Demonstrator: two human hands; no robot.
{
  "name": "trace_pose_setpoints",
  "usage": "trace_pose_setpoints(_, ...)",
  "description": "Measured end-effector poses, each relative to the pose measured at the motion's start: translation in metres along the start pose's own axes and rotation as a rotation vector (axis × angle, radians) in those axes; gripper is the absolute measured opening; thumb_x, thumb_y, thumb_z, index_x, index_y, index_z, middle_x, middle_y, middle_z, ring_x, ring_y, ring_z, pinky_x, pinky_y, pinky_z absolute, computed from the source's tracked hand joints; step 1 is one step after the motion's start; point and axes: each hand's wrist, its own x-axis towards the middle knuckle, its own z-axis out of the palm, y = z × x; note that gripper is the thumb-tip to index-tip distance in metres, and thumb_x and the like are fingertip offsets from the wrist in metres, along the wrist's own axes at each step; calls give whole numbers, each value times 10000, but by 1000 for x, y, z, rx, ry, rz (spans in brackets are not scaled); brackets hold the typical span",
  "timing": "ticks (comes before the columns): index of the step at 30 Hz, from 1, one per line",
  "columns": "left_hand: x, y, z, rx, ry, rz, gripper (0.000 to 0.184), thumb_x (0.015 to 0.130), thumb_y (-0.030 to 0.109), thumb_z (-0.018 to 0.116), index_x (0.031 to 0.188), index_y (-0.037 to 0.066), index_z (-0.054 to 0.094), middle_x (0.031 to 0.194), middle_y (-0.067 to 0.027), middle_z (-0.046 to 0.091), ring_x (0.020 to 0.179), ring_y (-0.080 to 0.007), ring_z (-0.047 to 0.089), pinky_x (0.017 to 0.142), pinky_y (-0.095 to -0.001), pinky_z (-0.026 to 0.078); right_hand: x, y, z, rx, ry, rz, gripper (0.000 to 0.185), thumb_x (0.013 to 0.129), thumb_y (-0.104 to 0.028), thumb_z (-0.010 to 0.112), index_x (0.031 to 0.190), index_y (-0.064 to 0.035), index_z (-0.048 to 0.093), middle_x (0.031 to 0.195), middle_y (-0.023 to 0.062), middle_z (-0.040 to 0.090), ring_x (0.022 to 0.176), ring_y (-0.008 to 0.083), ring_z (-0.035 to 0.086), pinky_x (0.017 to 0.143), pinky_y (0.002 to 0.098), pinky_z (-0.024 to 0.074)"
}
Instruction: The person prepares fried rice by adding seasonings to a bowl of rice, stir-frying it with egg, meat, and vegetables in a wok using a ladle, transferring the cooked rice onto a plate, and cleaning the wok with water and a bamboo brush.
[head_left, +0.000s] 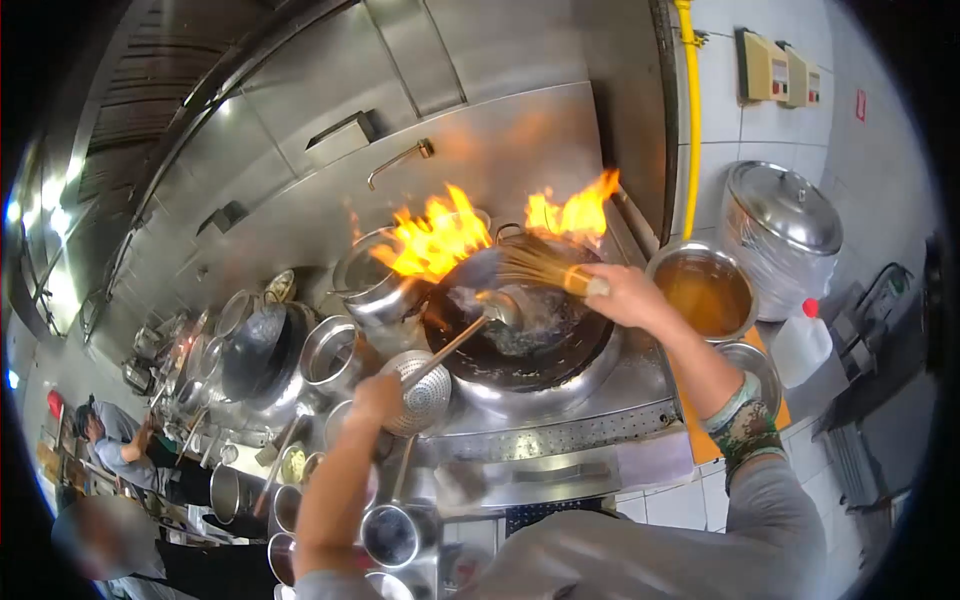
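Observation:
A large dark wok [470, 365] sits on the burner in front of me, with cloudy water in its bowl. My right hand [628, 297] grips a bamboo wok brush [540, 265] by its bound end, its bristles over the far side of the wok. In my left hand [378, 400] is the long handle of a ladle [503, 309], whose bowl hangs over the wok's middle. Tall flames [440, 235] rise behind the wok's far rim. A perforated strainer [425, 395] lies beside the wok, just right of my left hand.
A pot of amber liquid [708, 290] stands at the right, near a lidded pot [785, 215] and a red-capped jug [803, 345]. A metal pot [335, 350] and another wok [262, 355] are to the left. Co-workers [125, 440] stand at the far left. A faucet [400, 162] juts from the back wall.

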Motion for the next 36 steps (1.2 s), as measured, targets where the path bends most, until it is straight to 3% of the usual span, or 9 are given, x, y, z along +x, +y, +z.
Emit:
trace_pose_setpoints(4, -25, 11, 24, -110, 89, -26, 200, 843, 132, 504, 1018, 81, 587, 914, -218, 667, 887, -374, 658, 777, -481, 514, 24, 34, 77, -1, -152, -182, 462, 759, -269, 624, 1168, -53, 611, 1036, 234, 644, 994, 373, 616, 878, 435, 489)
trace_pose_setpoints(7, -35, 3, 48, -184, 122, -101, 320, 808, 172, 549, 1125, 136, 562, 893, -195, 670, 860, -394, 649, 758, -490, 505, 56, 25, 55, -110, -173, 91, 345, 727, -196, 540, 1001, -33, 672, 1023, 237, 645, 989, 399, 610, 879, 447, 480)
trace_pose_setpoints(10, -51, 0, 51, -183, 84, -182, 362, 803, 174, 578, 1161, 137, 545, 896, -200, 667, 863, -392, 645, 755, -491, 503, 55, 22, 36, 373, -239, 210, 364, 764, -213, 633, 1079, -33, 645, 754, 140, 656, 613, 227, 660, 530, 351, 530)
trace_pose_setpoints(14, -70, 1, 63, -217, 143, -150, 277, 844, 145, 545, 1120, 162, 556, 851, -204, 665, 824, -384, 648, 728, -503, 499, 74, 34, 33, 360, -529, 278, 315, 770, -218, 666, 1021, -31, 636, 654, 94, 614, 489, 166, 592, 384, 308, 457)
trace_pose_setpoints(16, -75, -4, 79, -290, 177, -160, 365, 835, 141, 577, 1196, 171, 539, 851, -207, 662, 815, -395, 641, 723, -507, 496, 96, 54, 31, 119, -513, 373, 293, 774, -221, 658, 1004, -42, 636, 665, 92, 623, 476, 163, 579, 368, 308, 440)
trace_pose_setpoints(20, -78, 13, 91, -479, 308, -166, 351, 825, 177, 632, 1160, 114, 552, 855, -236, 642, 831, -431, 616, 719, -517, 470, 63, 58, 19, 794, -440, 372, 234, 821, -230, 627, 988, -67, 640, 699, 94, 635, 481, 160, 571, 369, 299, 416)
trace_pose_setpoints(24, -68, 19, 78, -583, 328, -156, 221, 833, 221, 640, 951, 48, 568, 865, -243, 632, 828, -441, 603, 703, -510, 462, 88, 89, 16, 537, -605, 371, 420, 855, -243, 607, 1244, -103, 536, 778, 88, 651, 527, 140, 583, 375, 287, 405)
trace_pose_setpoints(34, -36, 36, 53, -524, 425, -207, 251, 802, 221, 660, 942, 39, 559, 840, -238, 634, 813, -435, 609, 698, -499, 470, 38, 52, -15, 709, -284, 209, 573, 840, -276, 643, 1359, -96, 479, 744, 47, 615, 568, 107, 582, 424, 264, 447)
trace_pose_setpoints(36, -24, 41, 51, -505, 491, -180, 251, 811, 218, 650, 958, 39, 551, 829, -233, 641, 811, -428, 616, 700, -503, 471, 24, 29, -9, 371, -340, 61, 580, 827, -289, 654, 1353, -103, 496, 774, 68, 636, 579, 127, 603, 460, 283, 474)
